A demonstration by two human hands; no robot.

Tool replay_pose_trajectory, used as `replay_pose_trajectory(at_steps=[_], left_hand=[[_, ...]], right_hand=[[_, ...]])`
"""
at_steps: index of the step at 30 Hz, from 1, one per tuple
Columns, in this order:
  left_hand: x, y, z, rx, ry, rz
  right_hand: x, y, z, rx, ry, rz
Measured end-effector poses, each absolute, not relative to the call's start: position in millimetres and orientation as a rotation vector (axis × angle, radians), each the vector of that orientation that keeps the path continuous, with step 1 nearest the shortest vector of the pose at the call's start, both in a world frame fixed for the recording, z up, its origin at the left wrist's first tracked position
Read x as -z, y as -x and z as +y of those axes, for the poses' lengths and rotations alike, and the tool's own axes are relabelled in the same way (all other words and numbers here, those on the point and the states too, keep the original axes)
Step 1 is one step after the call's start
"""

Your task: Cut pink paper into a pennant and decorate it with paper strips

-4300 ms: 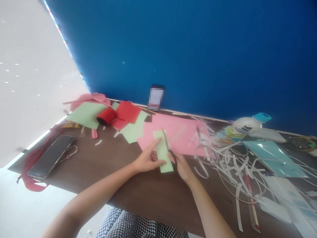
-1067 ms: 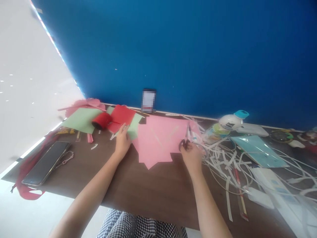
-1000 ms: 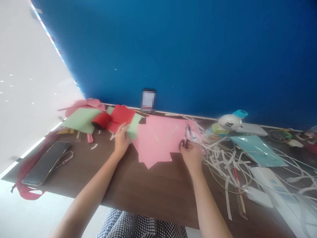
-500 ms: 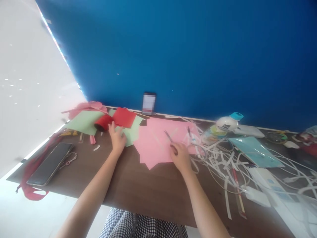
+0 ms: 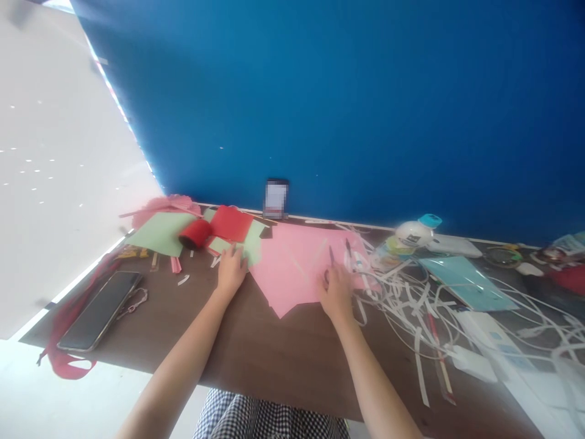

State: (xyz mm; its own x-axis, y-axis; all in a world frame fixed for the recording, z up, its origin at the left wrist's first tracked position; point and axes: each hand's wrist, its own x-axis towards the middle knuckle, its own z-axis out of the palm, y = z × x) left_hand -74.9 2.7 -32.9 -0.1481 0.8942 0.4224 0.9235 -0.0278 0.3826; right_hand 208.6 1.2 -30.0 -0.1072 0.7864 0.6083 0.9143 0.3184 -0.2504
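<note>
In the head view, my left hand (image 5: 232, 269) lies palm down by the near edge of the green paper (image 5: 253, 242), its fingers stretched forward and slightly apart. Just beyond it are a red paper piece (image 5: 230, 223) and a red roll (image 5: 195, 234) lying on its side. My right hand (image 5: 336, 290) is closed around the handles of scissors (image 5: 331, 255), whose blades point away from me. Beneath the scissors spreads a large pink paper sheet (image 5: 287, 268) with an angular near edge. Blur hides the exact grip of the right fingers.
A black phone (image 5: 101, 311) lies at left beside a red strap (image 5: 64, 341). On the right are tangled white strips and cables (image 5: 415, 299), a glue bottle (image 5: 414, 235), a teal packet (image 5: 467, 281) and a white power strip (image 5: 503, 350). A blue wall (image 5: 329, 103) rises behind the table.
My left hand has moved right and nearer, away from the red roll, with its fingers now flatter. My right hand has turned the scissors more upright over the pink paper.
</note>
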Motion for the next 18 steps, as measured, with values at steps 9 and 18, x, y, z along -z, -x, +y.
replay_pose_trajectory(at_steps=[9, 18], left_hand=[[32, 77, -2, 1.466, 2.114, -1.910], [-48, -17, -132, 2.775, 3.177, -1.582]], right_hand=[[-2, -194, -33, 0.151, 1.235, -2.194], [-15, -310, -39, 0.127, 1.590, -1.966]])
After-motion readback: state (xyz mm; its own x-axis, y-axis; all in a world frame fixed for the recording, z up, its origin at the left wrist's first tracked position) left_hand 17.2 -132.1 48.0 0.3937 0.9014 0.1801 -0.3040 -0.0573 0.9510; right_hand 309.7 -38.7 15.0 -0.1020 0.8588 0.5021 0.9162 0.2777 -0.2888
